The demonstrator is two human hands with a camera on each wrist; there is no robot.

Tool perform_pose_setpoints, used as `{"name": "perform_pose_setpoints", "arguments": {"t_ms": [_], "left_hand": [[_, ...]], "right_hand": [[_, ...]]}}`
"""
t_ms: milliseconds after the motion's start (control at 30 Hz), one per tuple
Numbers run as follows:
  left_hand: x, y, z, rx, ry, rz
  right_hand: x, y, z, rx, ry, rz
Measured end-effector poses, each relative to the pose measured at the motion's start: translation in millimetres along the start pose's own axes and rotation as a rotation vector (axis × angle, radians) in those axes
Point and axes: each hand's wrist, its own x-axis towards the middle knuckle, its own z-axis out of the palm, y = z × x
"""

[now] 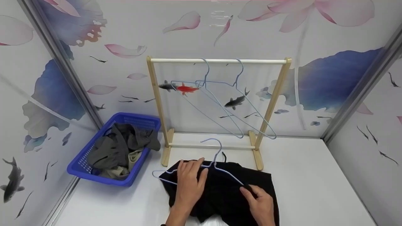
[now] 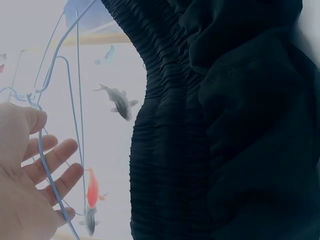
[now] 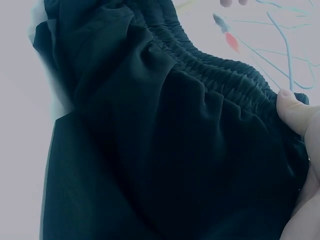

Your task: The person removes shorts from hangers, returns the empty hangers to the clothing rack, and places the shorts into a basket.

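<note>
Black shorts (image 1: 220, 188) with a gathered elastic waistband (image 2: 165, 150) lie on the white table, a blue wire clothes hanger (image 1: 230, 176) at their waist. My left hand (image 1: 190, 185) holds the hanger left of its hook; the wire runs between the thumb and loosely bent fingers (image 2: 60, 157). At the hanger's right end, my right hand (image 1: 260, 202) pinches the waistband, the thumb (image 3: 295, 112) lying on the fabric beside the wire. The hanger's left end sticks out past the shorts. Fabric hides the right fingertips.
Behind the shorts stands a wooden rack (image 1: 220, 61) with two bare blue hangers (image 1: 240, 75) on its top rail. Left of it, a blue plastic basket (image 1: 78, 168) holds crumpled grey and beige clothes (image 1: 117, 153). Printed wall panels (image 1: 194, 40) enclose the table (image 1: 317, 185).
</note>
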Motion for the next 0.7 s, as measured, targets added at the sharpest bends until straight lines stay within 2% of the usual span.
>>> {"name": "perform_pose_setpoints", "arguments": {"t_ms": [367, 700], "left_hand": [[2.3, 3.7, 2.1, -0.059, 0.012, 0.029], [2.6, 5.1, -1.7, -0.133, -0.032, -0.033]], "right_hand": [[1.2, 3.1, 1.9, 0.029, 0.031, -0.132], [1.7, 6.1, 4.3, 0.058, 0.046, -0.185]]}}
